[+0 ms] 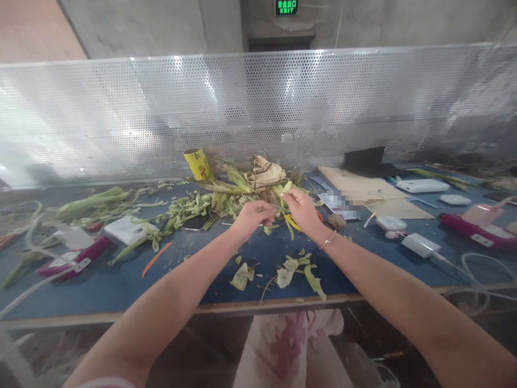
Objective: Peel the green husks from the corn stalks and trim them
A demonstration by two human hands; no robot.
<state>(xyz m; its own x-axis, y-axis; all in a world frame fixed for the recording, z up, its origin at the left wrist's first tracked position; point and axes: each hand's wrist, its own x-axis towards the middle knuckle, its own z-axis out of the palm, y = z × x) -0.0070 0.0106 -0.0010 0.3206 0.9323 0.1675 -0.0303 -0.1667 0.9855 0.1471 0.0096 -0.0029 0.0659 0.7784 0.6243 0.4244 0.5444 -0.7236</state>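
Industrial workshop, blue workbench, perforated metal screen, bare concrete walls, green exit sign

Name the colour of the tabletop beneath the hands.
Blue; the tabletop shows best in the head view.

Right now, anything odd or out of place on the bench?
Yes. Torn leaf scraps litter the blue bench, one strip near its front edge. A dark phone lies partly buried under the green trimmings. The left hand and right hand pinch a green stalk.
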